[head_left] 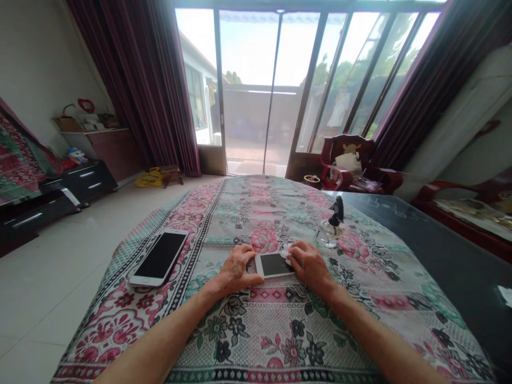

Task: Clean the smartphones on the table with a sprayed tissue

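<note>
A small white smartphone with a dark screen lies sideways on the patterned tablecloth in front of me. My left hand grips its left end, thumb along the near edge and fingers at the far corner. On the right part of the screen, my right hand presses a small white wad, which looks like tissue or cloth; its fingers partly cover the wad and the phone's right end. Beyond my right hand stands a clear spray bottle with a black nozzle. A larger white smartphone lies face up to the left.
The floral tablecloth covers a rounded table. A dark glossy tabletop adjoins it on the right. Farther off are a wooden armchair, a yellow bag on the floor, a black drawer cabinet and purple curtains beside glass doors.
</note>
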Tool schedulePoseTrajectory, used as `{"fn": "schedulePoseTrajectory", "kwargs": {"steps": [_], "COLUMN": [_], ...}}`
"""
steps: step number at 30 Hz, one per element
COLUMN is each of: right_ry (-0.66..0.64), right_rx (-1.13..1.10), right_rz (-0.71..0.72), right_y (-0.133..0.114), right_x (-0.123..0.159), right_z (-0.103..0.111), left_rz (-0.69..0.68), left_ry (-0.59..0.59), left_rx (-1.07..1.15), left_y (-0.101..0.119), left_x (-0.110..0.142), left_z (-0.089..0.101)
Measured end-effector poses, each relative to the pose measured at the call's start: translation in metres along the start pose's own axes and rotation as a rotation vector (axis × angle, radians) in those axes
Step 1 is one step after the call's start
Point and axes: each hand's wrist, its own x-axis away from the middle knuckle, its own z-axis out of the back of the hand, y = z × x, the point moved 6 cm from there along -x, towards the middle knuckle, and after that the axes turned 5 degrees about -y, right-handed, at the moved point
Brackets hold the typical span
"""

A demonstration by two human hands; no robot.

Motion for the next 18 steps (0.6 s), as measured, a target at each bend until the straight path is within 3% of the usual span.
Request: {"fn": "schedulePoseTrajectory", "kwargs": {"steps": [6,14,18], "right_ry": [-0.019,-0.018,0.026], "right_rx": [-0.062,-0.01,-0.018], "right_rz": [0.091,0.009,-0.036], "right_y": [-0.02,-0.009,-0.009], "right_x": [0.021,-0.019,-0.023], "right_z": [0.005,-0.011,-0.014], "left_rz": [0.0,0.001,-0.007], "left_ry": [0.004,0.008,0.02], "left_rx": [0.01,-0.004,-0.015], "left_y": [0.0,-0.003,-0.004], "left_x": [-0.001,-0.001,-0.001], "left_z": [0.0,-0.002,-0.001]}}
